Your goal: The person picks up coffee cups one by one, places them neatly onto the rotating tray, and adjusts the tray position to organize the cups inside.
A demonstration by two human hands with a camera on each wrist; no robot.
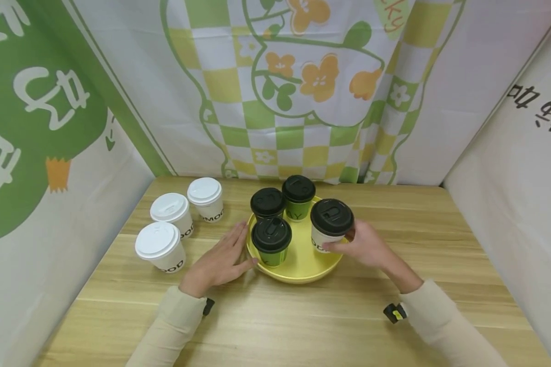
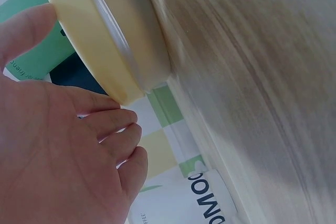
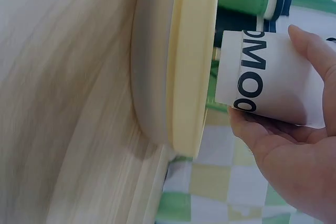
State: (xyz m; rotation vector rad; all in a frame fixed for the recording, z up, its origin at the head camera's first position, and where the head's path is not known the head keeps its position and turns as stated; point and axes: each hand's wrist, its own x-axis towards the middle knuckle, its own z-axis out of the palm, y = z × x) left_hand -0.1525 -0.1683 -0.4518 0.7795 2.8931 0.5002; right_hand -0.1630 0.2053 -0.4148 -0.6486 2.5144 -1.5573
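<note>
Your right hand (image 1: pixel 367 244) curls round the black-lidded white cup (image 1: pixel 330 224) between thumb and fingers, seemingly keeping it upright over the tray (image 1: pixel 308 262); your left hand (image 1: pixel 219 261), fingers extended, touches the tray's edge (likely steadying it).

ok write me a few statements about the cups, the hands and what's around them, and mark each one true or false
1. The right hand holds a white cup with a black lid. True.
2. The left hand holds the white cup too. False: it touches the yellow tray.
3. Three white-lidded cups stand on the wooden table. True.
4. In the head view, the white-lidded cups are right of the yellow tray. False: they are left of it.
5. Orange flowers decorate the cloth behind the table. True.
</note>
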